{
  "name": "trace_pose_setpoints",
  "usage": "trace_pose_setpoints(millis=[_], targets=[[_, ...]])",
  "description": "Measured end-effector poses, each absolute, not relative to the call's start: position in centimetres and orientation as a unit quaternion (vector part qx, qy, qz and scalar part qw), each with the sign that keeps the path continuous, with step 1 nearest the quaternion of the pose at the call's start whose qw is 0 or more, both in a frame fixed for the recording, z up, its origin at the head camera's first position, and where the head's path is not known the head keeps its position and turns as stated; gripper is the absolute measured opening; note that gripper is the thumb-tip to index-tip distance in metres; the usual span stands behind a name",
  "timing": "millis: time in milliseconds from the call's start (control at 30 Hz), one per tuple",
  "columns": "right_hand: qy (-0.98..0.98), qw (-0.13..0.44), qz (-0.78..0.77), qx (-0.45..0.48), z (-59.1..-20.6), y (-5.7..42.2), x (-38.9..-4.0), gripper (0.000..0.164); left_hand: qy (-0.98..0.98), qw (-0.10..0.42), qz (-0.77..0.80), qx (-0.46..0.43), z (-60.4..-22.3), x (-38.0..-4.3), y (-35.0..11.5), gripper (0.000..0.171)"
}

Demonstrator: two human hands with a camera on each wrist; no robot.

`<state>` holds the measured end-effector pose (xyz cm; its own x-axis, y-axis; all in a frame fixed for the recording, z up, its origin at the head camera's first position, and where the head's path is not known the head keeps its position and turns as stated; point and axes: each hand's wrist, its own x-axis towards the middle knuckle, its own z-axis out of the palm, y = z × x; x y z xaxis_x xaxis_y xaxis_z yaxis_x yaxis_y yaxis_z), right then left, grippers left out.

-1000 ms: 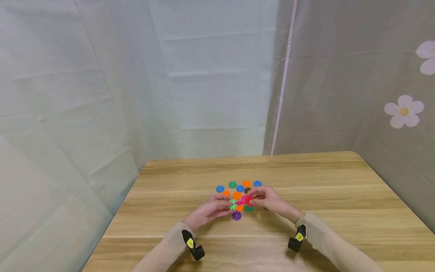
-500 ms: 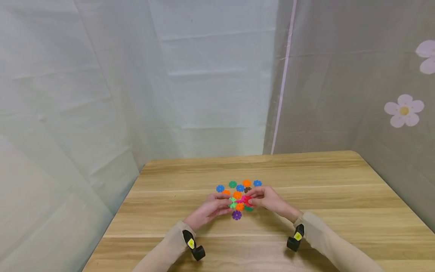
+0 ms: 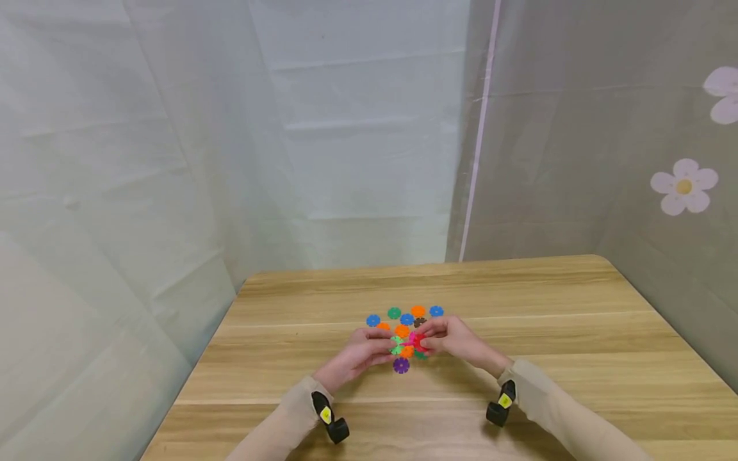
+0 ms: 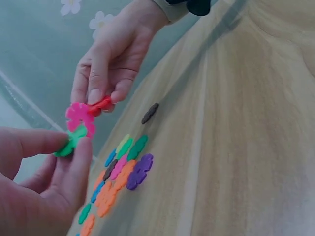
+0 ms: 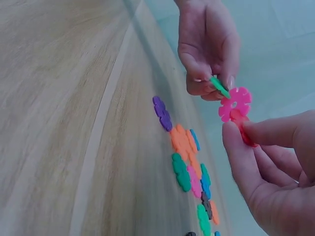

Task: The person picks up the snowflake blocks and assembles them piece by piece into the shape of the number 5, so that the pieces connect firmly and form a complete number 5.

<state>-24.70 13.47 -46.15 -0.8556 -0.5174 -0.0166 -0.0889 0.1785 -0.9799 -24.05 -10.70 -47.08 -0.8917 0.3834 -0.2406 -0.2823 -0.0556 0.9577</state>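
Note:
Both hands are raised over the table, joined by a short chain of interlocking plastic snowflake discs. My left hand (image 3: 360, 352) pinches a light green disc (image 4: 74, 140) between thumb and fingers. Across the middle stands a pink disc (image 5: 241, 101), the green one slotted into one side of it. My right hand (image 3: 461, 339) grips a red disc (image 5: 242, 129) by thumb and index finger, its edge right at the pink disc's notched rim. Fingertips cover part of the red and green discs.
Below the hands, several loose discs lie flat on the wooden table (image 3: 576, 397), among them a purple disc (image 3: 401, 365), an orange disc (image 3: 401, 331) and a blue disc (image 3: 373, 321). One dark brown disc (image 4: 150, 113) lies apart. Pale curtains (image 3: 369, 128) hang behind.
The red disc has turned slightly and shifted a little left, against the pink one. Both hands stay in nearly the same place, and the loose discs have not moved.

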Motion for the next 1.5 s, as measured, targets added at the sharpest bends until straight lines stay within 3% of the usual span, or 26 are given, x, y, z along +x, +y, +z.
trace_pose_setpoints(millis=[300, 533, 1067, 1500], targets=[[0.763, 0.144, -0.604, -0.179, -45.4, 12.9, -24.3, 0.022, 0.687, 0.156, 0.709, 0.033, -47.2, -23.6, -10.1, 0.03], [0.758, 0.145, -0.615, -0.165, -45.7, 12.6, -24.3, 0.019, 0.682, 0.134, 0.717, 0.052, -46.7, -23.4, -10.1, 0.026], [0.73, 0.155, -0.647, -0.157, -46.1, 12.1, -24.0, 0.022, 0.704, 0.137, 0.695, 0.05, -46.2, -23.3, -9.9, 0.026], [0.725, 0.164, -0.649, -0.163, -46.2, 12.6, -24.2, 0.03, 0.665, 0.165, 0.726, 0.057, -46.3, -23.8, -10.8, 0.04]])
